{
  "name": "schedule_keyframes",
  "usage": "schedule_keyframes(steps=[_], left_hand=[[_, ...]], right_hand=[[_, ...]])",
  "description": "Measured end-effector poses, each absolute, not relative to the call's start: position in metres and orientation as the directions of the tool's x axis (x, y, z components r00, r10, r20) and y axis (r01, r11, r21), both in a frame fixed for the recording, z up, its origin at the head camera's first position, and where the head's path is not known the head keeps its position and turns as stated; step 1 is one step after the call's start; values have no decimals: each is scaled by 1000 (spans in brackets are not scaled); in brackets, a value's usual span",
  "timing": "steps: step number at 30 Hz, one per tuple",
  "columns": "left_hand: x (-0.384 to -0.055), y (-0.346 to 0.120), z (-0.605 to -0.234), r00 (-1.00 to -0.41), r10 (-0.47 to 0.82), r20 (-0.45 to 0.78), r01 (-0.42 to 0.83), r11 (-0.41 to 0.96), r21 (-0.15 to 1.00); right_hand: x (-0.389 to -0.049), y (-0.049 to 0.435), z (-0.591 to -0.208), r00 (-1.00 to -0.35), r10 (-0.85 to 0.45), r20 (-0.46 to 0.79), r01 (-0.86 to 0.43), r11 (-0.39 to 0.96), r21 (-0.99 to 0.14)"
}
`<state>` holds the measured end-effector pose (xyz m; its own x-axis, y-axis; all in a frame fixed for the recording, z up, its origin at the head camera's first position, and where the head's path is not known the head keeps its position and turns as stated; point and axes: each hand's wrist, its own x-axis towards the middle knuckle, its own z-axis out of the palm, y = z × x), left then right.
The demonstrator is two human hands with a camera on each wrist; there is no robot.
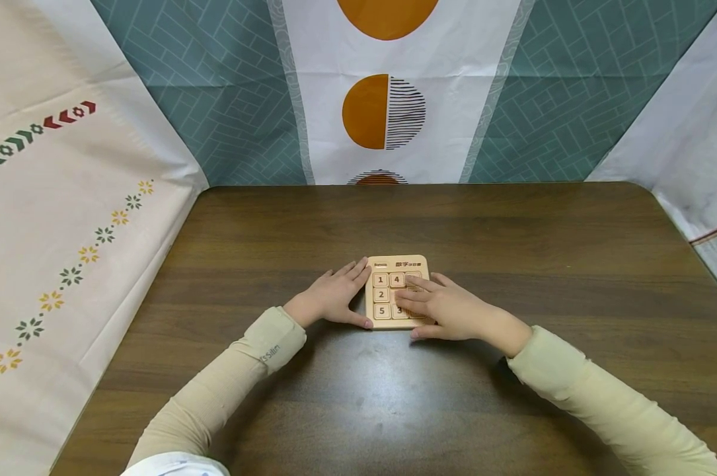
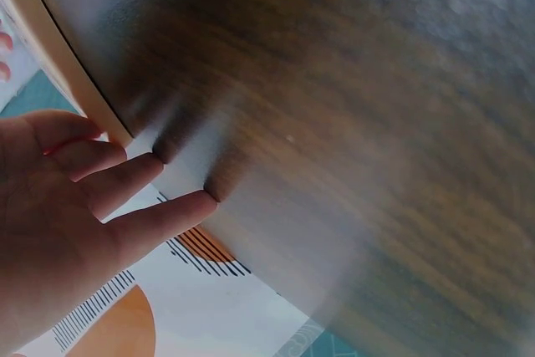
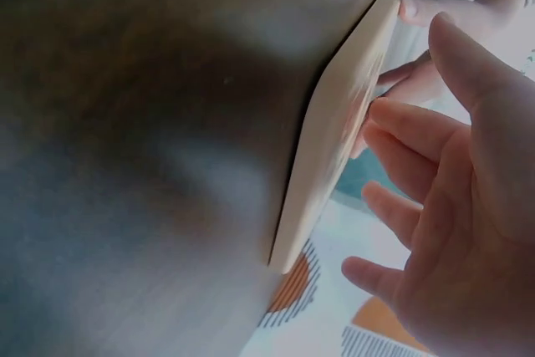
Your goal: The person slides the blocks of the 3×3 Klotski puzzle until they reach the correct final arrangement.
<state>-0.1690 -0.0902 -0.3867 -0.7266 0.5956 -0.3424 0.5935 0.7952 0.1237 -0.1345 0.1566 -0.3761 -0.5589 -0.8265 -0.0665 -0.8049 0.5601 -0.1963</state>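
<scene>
A light wooden number-slide puzzle (image 1: 394,324) lies flat on the table, its numbered tiles facing up. Tiles marked 1, 2 and 5 show down the left column; tile 4 (image 1: 396,279) is in the top row and 3 at the bottom. My left hand (image 1: 334,297) rests along the puzzle's left edge, thumb at the near corner and straight fingers towards the far corner. Over the right-hand tiles lies my right hand (image 1: 456,309), its fingers extended across the middle and its thumb by the near edge. These fingers hide the right column and much of the centre.
The dark wooden table (image 1: 263,225) stretches out around the puzzle. A teal and white cloth with orange circles (image 1: 364,112) hangs behind its far edge. An embroidered cream cloth (image 1: 67,218) hangs at the left, and a pale cloth (image 1: 697,145) at the right.
</scene>
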Motion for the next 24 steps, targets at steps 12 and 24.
schedule_keyframes(steps=[12,24], left_hand=[[-170,-90,-387,-725,598,-342,596,793,122],[-169,-89,-387,-727,590,-352,591,798,116]], right_hand=[[-126,158,-377,-525,-844,-113,-821,537,-193],[-145,156,-381,-540,-838,-80,-812,543,-214]])
